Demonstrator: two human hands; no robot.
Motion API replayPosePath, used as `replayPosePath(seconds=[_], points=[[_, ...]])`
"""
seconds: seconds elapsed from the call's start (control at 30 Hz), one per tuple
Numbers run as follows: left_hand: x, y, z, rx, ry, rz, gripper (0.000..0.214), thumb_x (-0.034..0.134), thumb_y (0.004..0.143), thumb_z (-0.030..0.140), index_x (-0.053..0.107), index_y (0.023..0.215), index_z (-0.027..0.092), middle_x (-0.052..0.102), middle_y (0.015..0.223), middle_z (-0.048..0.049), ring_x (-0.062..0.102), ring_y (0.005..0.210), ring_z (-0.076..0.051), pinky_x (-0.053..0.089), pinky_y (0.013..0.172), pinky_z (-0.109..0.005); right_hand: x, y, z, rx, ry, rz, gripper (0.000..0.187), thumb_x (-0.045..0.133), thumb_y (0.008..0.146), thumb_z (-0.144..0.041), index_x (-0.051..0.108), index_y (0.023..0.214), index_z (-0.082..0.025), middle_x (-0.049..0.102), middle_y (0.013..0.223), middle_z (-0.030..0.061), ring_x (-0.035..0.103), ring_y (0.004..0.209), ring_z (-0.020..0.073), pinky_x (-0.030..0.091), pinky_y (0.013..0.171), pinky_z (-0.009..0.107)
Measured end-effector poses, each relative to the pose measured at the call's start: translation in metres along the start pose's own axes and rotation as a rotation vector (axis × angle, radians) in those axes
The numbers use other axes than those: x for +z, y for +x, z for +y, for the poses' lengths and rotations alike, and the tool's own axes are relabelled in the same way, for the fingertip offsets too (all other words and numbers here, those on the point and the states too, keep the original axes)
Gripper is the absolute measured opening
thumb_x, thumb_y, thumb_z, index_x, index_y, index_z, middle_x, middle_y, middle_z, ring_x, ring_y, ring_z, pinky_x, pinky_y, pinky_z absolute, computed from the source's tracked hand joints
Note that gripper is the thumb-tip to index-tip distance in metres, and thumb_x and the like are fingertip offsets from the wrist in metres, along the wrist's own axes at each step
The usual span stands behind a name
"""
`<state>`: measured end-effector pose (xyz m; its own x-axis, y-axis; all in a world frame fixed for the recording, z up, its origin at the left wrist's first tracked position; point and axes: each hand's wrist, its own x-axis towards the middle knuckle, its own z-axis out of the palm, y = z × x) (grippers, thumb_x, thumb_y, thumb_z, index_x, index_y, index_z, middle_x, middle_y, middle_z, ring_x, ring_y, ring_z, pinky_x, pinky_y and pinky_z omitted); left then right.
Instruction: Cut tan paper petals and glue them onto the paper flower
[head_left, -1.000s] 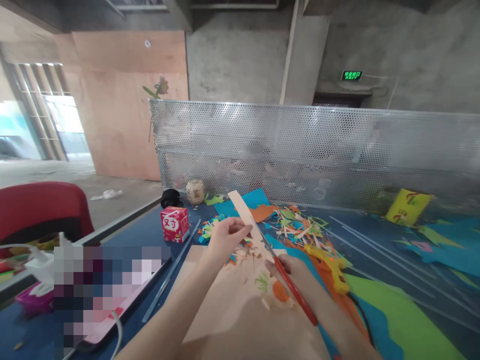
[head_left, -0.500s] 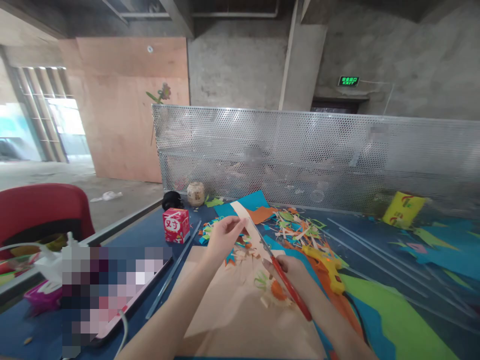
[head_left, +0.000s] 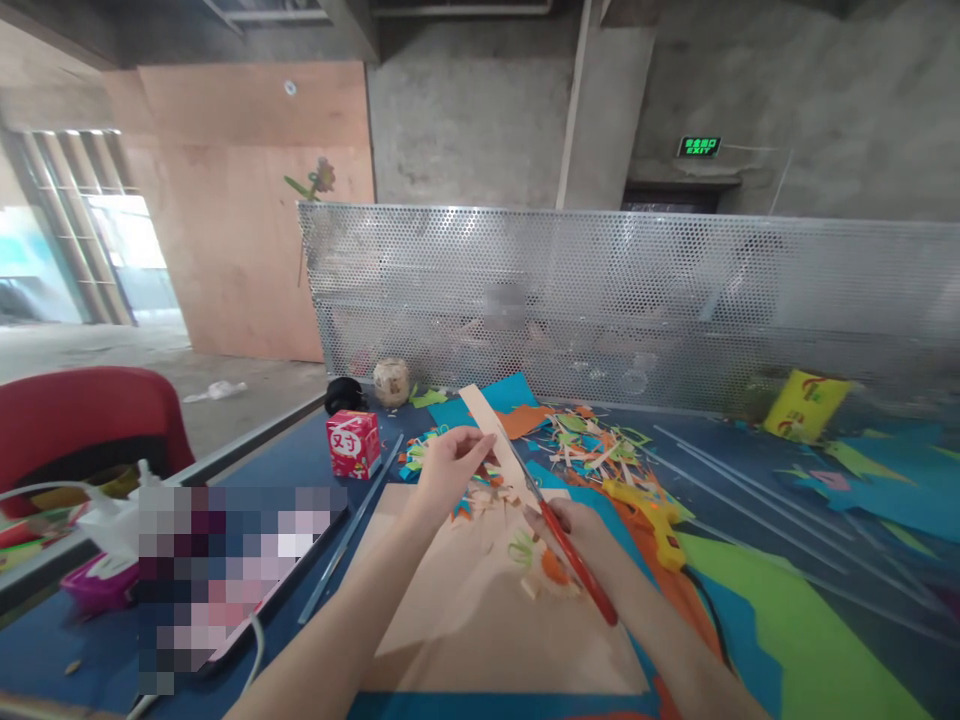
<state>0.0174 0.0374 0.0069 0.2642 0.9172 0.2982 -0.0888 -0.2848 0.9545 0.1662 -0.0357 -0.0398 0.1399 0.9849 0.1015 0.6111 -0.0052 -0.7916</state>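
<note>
Paper strip (head_left: 478,408), partly covered by the left hand (head_left: 454,467), meets scissors (head_left: 562,540), tips indistinct.

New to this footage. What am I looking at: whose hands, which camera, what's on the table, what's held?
There is no robot here: these are one person's bare hands, seen by a camera worn on that person's head, looking forward and down. The left hand pinches a pale strip. The right hand grips red-handled scissors, their blades at the strip. Beneath lies a large tan sheet on a dark blue table. Around it are colored scraps, a yellow glue gun, a clear stick and a red box. Behind stands a perforated metal screen. The blocky patch at lower left is too obscured to read.
</note>
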Motion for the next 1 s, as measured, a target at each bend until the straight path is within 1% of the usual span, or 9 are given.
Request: replayPosePath(seconds=[0.13, 0.27, 0.37, 0.47, 0.53, 0.7, 0.83, 1.0], points=[[-0.001, 0.002, -0.003, 0.003, -0.013, -0.001, 0.022, 0.061, 0.065, 0.036, 0.057, 0.065, 0.014, 0.059, 0.055, 0.0006, 0.054, 0.048, -0.01, 0.045, 0.046, -0.02, 0.004, 0.003, 0.008, -0.043, -0.04, 0.048, 0.04, 0.043, 0.071, -0.053, 0.04, 0.051, -0.019, 0.031, 0.047, -0.0043, 0.031, 0.045, 0.009, 0.022, 0.041, 0.022], [-0.002, 0.003, -0.005, 0.011, -0.029, -0.011, 0.023, 0.061, 0.066, 0.036, 0.057, 0.065, 0.014, 0.058, 0.055, 0.0001, 0.056, 0.051, -0.011, 0.046, 0.047, -0.02, 0.007, 0.006, 0.014, -0.027, -0.039, 0.066, 0.042, 0.043, 0.071, -0.054, 0.039, 0.048, -0.019, 0.03, 0.045, -0.0044, 0.03, 0.043, 0.0091, 0.02, 0.041, 0.022], [0.001, 0.001, -0.003, 0.001, -0.029, -0.019, 0.022, 0.061, 0.065, 0.035, 0.056, 0.065, 0.014, 0.058, 0.055, 0.0005, 0.055, 0.049, -0.01, 0.046, 0.047, -0.02, 0.006, 0.005, 0.01, -0.018, -0.04, 0.053, 0.042, 0.043, 0.071, -0.055, 0.04, 0.05, -0.019, 0.031, 0.046, -0.0042, 0.031, 0.044, 0.0092, 0.021, 0.041, 0.022], [0.005, -0.003, 0.001, -0.023, -0.021, -0.05, 0.021, 0.06, 0.066, 0.034, 0.055, 0.062, 0.014, 0.058, 0.053, 0.0003, 0.055, 0.047, -0.009, 0.044, 0.045, -0.019, 0.002, 0.001, 0.002, -0.018, 0.027, 0.011, 0.038, 0.042, 0.072, -0.053, 0.043, 0.055, -0.019, 0.036, 0.049, -0.0035, 0.034, 0.045, 0.0096, 0.025, 0.041, 0.022], [0.006, -0.004, 0.003, -0.033, -0.022, -0.065, 0.02, 0.059, 0.067, 0.032, 0.054, 0.062, 0.014, 0.058, 0.052, 0.0001, 0.055, 0.048, -0.009, 0.044, 0.045, -0.018, 0.001, -0.001, -0.001, -0.025, 0.062, 0.009, 0.036, 0.044, 0.071, -0.052, 0.044, 0.057, -0.019, 0.037, 0.049, -0.0034, 0.035, 0.045, 0.0096, 0.026, 0.042, 0.022], [0.007, -0.005, 0.003, -0.035, -0.007, -0.06, 0.019, 0.058, 0.068, 0.031, 0.054, 0.062, 0.014, 0.058, 0.053, 0.0009, 0.054, 0.048, -0.008, 0.044, 0.045, -0.018, 0.005, 0.002, 0.004, -0.002, 0.039, 0.045, 0.039, 0.044, 0.072, -0.052, 0.045, 0.053, -0.019, 0.035, 0.042, -0.0047, 0.034, 0.039, 0.0087, 0.024, 0.038, 0.021], [0.005, -0.004, 0.001, -0.017, -0.002, -0.071, 0.019, 0.057, 0.069, 0.032, 0.054, 0.064, 0.014, 0.058, 0.055, 0.0003, 0.054, 0.048, -0.009, 0.044, 0.045, -0.019, 0.006, 0.004, 0.008, -0.002, 0.005, 0.064, 0.041, 0.043, 0.071, -0.054, 0.046, 0.051, -0.018, 0.035, 0.041, -0.0043, 0.035, 0.038, 0.0091, 0.023, 0.038, 0.022], [0.003, 0.0, -0.003, 0.041, -0.008, -0.012, 0.02, 0.058, 0.069, 0.033, 0.058, 0.073, 0.014, 0.059, 0.061, -0.0001, 0.055, 0.054, -0.01, 0.044, 0.046, -0.019, 0.002, 0.002, 0.001, 0.0, -0.032, 0.054, 0.042, 0.042, 0.068, -0.057, 0.043, 0.049, -0.019, 0.035, 0.044, -0.0035, 0.035, 0.042, 0.01, 0.024, 0.041, 0.023]])
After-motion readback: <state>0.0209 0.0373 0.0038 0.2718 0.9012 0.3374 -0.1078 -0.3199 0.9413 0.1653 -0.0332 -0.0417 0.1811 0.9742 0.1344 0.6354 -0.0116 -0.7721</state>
